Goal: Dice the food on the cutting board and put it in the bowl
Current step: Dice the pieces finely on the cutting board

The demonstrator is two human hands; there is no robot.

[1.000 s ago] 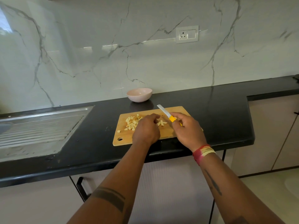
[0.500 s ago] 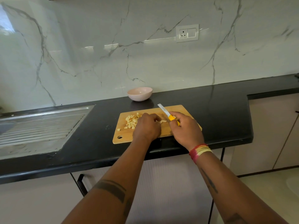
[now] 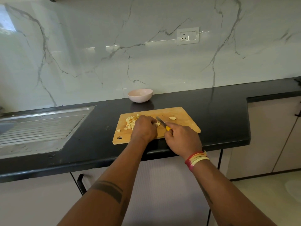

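On the cutting board (image 3: 187, 123), a small pale piece of food (image 3: 157, 124) is pinned under the curled fingertips of the left hand (image 3: 144, 128). The yellow-handled knife (image 3: 162, 123) is gripped by the right hand (image 3: 182, 139), its blade laid just beside that piece. Diced bits (image 3: 130, 122) are heaped left of the grip. Compared with half a second earlier, the blade has been lowered toward the board, and one chunk (image 3: 172, 118) is now uncovered on the right. The bowl (image 3: 140, 95) stands behind on the desk (image 3: 219, 111).

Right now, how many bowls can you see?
1. The pink bowl sits on the black counter by the marble wall, behind the cutting board. No other bowl shows in view.
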